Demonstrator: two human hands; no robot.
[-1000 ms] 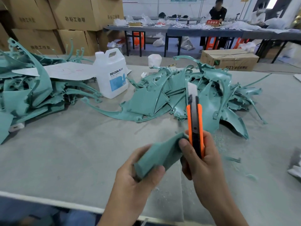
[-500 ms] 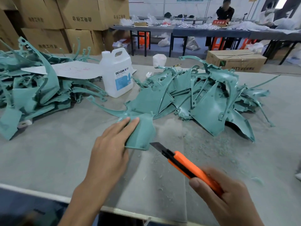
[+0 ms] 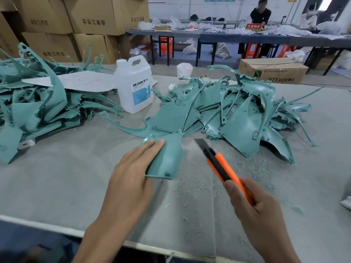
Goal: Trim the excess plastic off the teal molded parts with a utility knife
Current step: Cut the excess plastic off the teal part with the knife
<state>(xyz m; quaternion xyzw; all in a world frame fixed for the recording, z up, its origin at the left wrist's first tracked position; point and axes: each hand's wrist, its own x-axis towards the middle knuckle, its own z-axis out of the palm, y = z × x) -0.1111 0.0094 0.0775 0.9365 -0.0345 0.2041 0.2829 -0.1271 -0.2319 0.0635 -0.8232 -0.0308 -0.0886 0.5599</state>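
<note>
At the near edge of the bench, the left hand lies flat with straight fingers pressing on the left side of a teal part. The part rests on the bench with its long axis running near to far. Its rimmed wide end faces near, and its narrow end points far and slightly right. To the right, the right hand grasps the orange knife, fingers wrapped round the handle. The knife slants from near right to far left. Its bared blade points towards the far end of the part, just beside it and not touching. Pale shavings lie scattered between the hands.

The narrow end of the part meets a big pile of teal parts spread across the middle and right. A second teal heap fills the left, partly covered by a white sheet. A white jug stands between the two. Beyond the bench are stacked cardboard boxes and a long table.
</note>
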